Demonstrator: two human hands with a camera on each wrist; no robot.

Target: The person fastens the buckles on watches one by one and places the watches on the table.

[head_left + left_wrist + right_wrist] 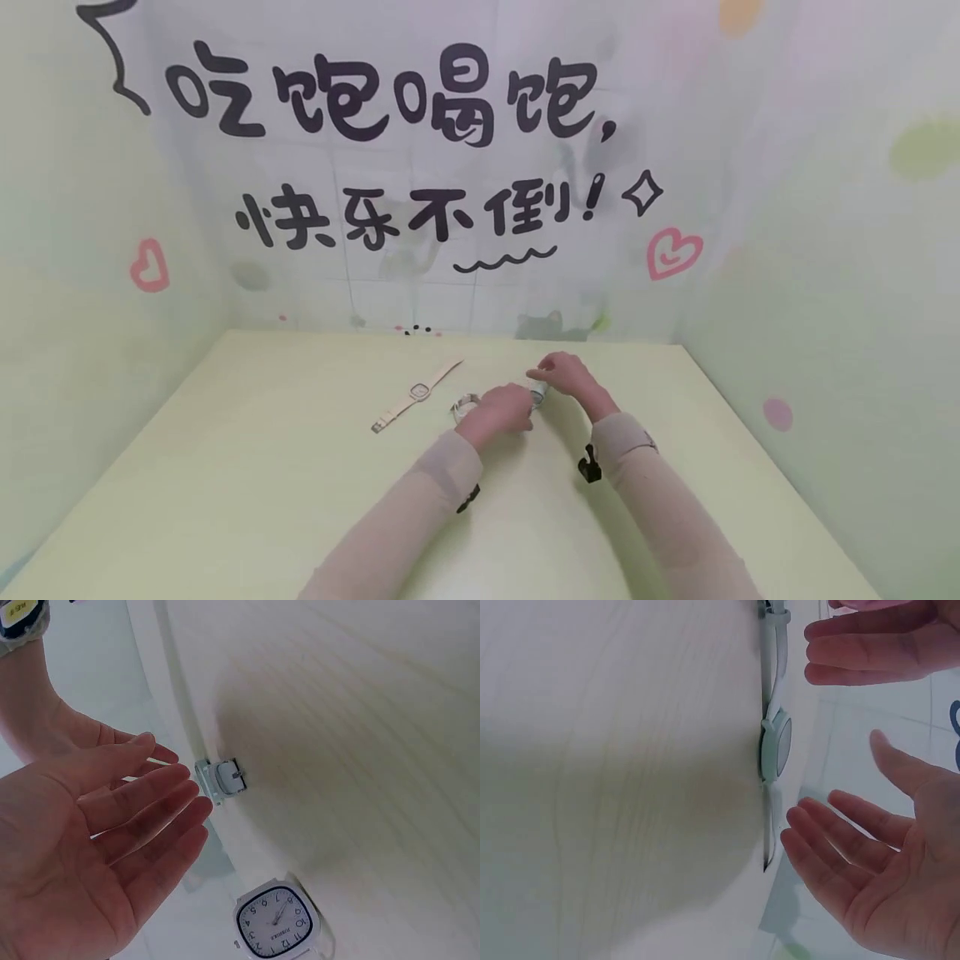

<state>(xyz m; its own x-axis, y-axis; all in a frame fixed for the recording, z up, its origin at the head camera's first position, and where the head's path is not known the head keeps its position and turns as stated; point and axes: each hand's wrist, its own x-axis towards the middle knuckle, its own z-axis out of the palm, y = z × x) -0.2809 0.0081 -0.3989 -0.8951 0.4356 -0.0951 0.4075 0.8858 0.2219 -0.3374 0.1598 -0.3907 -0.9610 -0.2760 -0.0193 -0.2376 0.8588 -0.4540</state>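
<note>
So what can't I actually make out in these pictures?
Middle wristwatch, head view: partly hidden behind the left hand.
Pinkish-beige wristwatch, head view: the time is too small to read.
Square-dialled wristwatch, left wrist view: much of its strap is cut off by the bottom edge.
Mint-green wristwatch, right wrist view: nearly edge-on, so its dial is unreadable.

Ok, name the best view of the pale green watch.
Right wrist: the pale green watch shows large and uncovered, side-on. The left wrist view shows it smaller, buckle foremost; the head view, tiny and partly hidden.
</note>
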